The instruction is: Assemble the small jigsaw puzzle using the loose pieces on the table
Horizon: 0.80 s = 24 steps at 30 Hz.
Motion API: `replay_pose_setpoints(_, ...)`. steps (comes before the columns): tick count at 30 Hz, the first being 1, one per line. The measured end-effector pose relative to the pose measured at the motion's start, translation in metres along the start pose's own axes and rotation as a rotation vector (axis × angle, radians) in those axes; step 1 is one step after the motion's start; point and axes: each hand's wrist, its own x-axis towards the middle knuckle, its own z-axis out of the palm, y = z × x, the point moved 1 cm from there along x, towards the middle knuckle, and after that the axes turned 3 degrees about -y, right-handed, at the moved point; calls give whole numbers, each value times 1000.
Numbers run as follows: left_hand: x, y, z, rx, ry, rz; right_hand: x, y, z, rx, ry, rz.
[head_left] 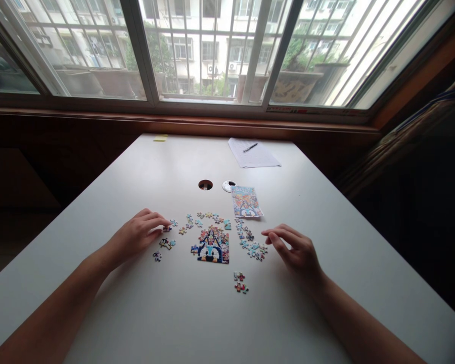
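Note:
A partly joined jigsaw puzzle (213,247) with a blue dog face lies mid-table, its upper edge ragged. My left hand (142,232) is at the left of it, thumb and index finger closed about a small dark puzzle piece (167,229) at the table surface. To the right, my right hand (293,247) hovers with fingers stretched and slightly apart, holding nothing. Its fingertips are close to a cluster of loose pieces (255,250). More loose pieces (167,243) lie below my left fingertips, and others arc above the puzzle. Two small groups (241,288) sit nearer me.
A picture sheet (247,202) of the puzzle design lies behind the right-hand pieces, over part of a round metal cover (228,186). Beside that is a cable hole (205,185). Paper (254,157) with a pen (251,147) rests at the far edge, below the windows.

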Motion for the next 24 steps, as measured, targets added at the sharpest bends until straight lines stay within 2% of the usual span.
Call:
replay_pose_setpoints(4, 0, 1, -2, -9, 12, -40, 1, 0, 0, -5, -2, -5)
replay_pose_setpoints(11, -1, 3, -3, -41, -39, -117, 1, 0, 0, 0, 4, -13)
replay_pose_setpoints(19, -1, 0, -2, -110, -21, -144, -1, 3, 1, 9, -4, -13)
replay_pose_setpoints(24, -2, 3, -2, -124, -58, -208, -1, 3, 1, 6, -10, -19)
